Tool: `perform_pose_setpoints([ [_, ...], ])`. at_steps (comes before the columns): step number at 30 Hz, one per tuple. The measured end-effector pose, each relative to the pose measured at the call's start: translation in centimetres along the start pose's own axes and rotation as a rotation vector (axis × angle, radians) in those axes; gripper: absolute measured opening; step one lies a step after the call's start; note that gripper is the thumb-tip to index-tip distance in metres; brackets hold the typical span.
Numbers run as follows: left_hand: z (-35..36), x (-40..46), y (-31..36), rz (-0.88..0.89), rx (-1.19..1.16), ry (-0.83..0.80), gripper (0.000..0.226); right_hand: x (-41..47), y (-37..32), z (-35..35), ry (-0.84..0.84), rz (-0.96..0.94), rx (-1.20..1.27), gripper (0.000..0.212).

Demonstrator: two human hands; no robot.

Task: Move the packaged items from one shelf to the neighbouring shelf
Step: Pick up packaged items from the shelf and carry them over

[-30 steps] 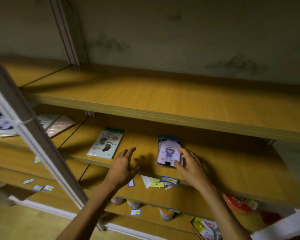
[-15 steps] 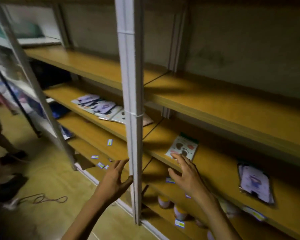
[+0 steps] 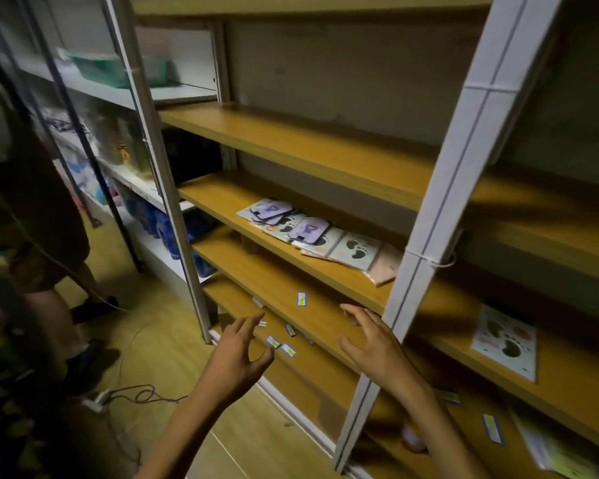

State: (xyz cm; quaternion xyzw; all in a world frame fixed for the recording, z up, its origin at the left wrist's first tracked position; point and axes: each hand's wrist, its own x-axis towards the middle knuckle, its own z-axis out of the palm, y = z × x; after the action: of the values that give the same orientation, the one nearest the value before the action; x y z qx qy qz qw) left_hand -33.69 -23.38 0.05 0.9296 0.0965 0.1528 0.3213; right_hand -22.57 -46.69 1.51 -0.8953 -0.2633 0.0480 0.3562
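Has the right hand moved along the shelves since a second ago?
Yes. The right hand left the purple packet and crossed leftward past the white upright post.

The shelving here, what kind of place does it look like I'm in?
Probably a small shop or its stockroom. Long wooden shelves sit in white metal uprights, small price tags are stuck along the shelf edges, and flat packaged items lie spread out on one shelf.

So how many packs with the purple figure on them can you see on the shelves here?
2. Both lie in the overlapping row on the left bay's middle shelf: one purple pack at the far left end, another purple pack mid-row. More may be hidden underneath.
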Motion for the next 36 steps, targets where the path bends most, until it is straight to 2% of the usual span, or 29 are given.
perform_pose_setpoints([
  [4, -0.8, 3.8, -3.2, 0.022, 0.008, -0.012, 0.063, 3.9, -0.7, 1.8, 0.015, 0.035, -0.004, 0.049],
  [10, -0.8, 12.6, -7.2, 0.054, 0.007, -0.064, 0.066, 11.4, 0.3, 3.8, 0.088, 0.115, 0.032, 0.051],
  [17, 0.1, 23.6, -8.3, 0.144, 0.005, -0.146, 0.066, 18.7, 1.7, 3.2, 0.192, 0.203, -0.019, 0.048],
  [25, 2.4, 31.9, -9.0, 0.24, -0.04, -0.281, 0.068, 22.1, 2.9, 2.5, 0.303, 0.33, -0.034, 0.049],
  [33, 4.1, 38.6, -9.9, 0.321, -0.053, -0.374, 0.09, 24.5, 3.7, 3.7, 0.458, 0.448, -0.071, 0.046],
  [36, 4.8, 40.3, -9.3, 0.336, -0.026, -0.41, 0.088, 25.1, 3.8, 4.3, 0.524, 0.512, -0.062, 0.046],
])
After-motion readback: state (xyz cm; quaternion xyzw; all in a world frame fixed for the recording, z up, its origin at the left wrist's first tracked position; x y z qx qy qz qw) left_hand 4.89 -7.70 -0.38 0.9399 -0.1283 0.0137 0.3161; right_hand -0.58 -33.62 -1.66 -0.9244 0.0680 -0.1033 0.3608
